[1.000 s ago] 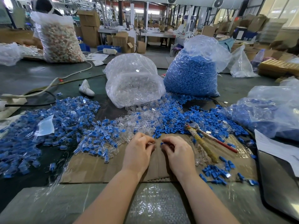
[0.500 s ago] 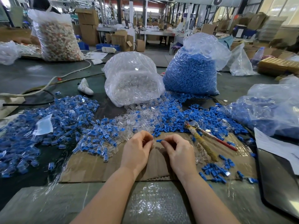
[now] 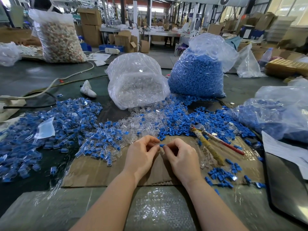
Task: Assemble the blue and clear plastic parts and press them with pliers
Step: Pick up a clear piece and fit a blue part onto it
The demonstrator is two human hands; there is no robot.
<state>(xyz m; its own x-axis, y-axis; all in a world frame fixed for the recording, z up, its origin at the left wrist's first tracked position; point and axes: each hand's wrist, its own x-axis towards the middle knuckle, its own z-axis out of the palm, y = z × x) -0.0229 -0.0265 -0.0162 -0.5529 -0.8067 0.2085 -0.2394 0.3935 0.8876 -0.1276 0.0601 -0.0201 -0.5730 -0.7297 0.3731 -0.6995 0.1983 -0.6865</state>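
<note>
A small blue part (image 3: 162, 145) is sitting right between the two hands, just above the cardboard sheet (image 3: 100, 170) at the near middle of the bench (image 3: 33, 75). The right hand (image 3: 182, 158) is pinching the blue part in its grip, thumb and forefinger curled onto it, and the left hand (image 3: 141, 155) is meeting it fingertip to fingertip, its grip curled tight on what looks like a clear piece, though that piece is too small to make out for sure. Just right of the hands the pliers (image 3: 208, 144) are lying on the cardboard, jaws pointing away, one handle wrapped in yellowish tape and the other red. Near them a small scatter of blue parts (image 3: 221, 178) is resting by the cardboard's right edge. Beyond the fingers a loose heap of clear parts (image 3: 145, 119) is spreading across the bench, with loose blue pieces (image 3: 180, 120) to its right, and a broad pile of joined blue-and-clear pieces (image 3: 66, 124) is filling the left side. Farther back a bag of clear parts (image 3: 136, 84) is standing beside a bag of blue parts (image 3: 198, 74), the two touching, and a third bag with blue parts (image 3: 280, 112) is lying at the right.
</note>
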